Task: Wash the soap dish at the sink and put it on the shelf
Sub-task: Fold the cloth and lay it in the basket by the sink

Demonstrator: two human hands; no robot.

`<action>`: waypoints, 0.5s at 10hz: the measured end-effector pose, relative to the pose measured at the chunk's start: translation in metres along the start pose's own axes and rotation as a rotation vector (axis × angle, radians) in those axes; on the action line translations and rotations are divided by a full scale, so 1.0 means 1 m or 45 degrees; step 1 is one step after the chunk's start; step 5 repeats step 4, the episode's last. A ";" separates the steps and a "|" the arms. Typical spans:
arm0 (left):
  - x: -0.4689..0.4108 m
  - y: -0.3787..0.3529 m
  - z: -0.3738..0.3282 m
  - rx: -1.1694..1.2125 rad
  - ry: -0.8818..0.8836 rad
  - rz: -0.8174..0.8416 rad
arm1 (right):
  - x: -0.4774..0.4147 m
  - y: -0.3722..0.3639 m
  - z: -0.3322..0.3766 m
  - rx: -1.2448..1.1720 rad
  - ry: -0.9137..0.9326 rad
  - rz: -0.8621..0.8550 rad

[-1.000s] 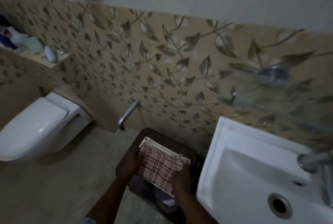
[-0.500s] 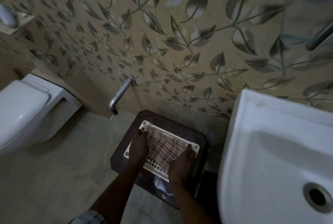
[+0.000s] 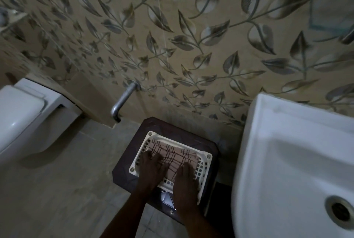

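Two hands — left (image 3: 152,168), right (image 3: 184,180) — spread flat on cloth (image 3: 178,153) | soap dish (image 3: 208,155) long axis along wall (image 3: 172,46)

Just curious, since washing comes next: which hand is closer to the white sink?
Right. The right hand lies flat on the checked cloth, on the side toward the sink; the left hand lies beside it, farther away.

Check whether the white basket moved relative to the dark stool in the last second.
Yes. Against the stool, the white basket came down: it was held tilted above the stool, and now it lies flat on its top.
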State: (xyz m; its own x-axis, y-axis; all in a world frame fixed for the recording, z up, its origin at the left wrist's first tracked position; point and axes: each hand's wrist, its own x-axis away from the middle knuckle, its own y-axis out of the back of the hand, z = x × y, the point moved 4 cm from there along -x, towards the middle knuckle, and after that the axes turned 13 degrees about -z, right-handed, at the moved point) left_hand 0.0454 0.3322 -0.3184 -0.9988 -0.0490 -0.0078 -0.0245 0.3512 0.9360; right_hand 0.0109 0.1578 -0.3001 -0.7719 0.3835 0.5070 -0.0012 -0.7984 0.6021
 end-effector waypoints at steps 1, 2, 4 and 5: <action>-0.004 0.004 0.014 0.095 -0.020 0.034 | 0.000 0.002 -0.008 -0.102 -0.100 0.048; 0.004 0.008 0.021 0.068 -0.125 0.079 | -0.011 0.011 0.000 -0.136 -0.032 -0.052; 0.010 -0.008 0.018 -0.096 -0.222 0.202 | 0.016 -0.025 -0.024 0.095 0.048 0.057; 0.010 -0.008 0.018 -0.096 -0.222 0.202 | 0.016 -0.025 -0.024 0.095 0.048 0.057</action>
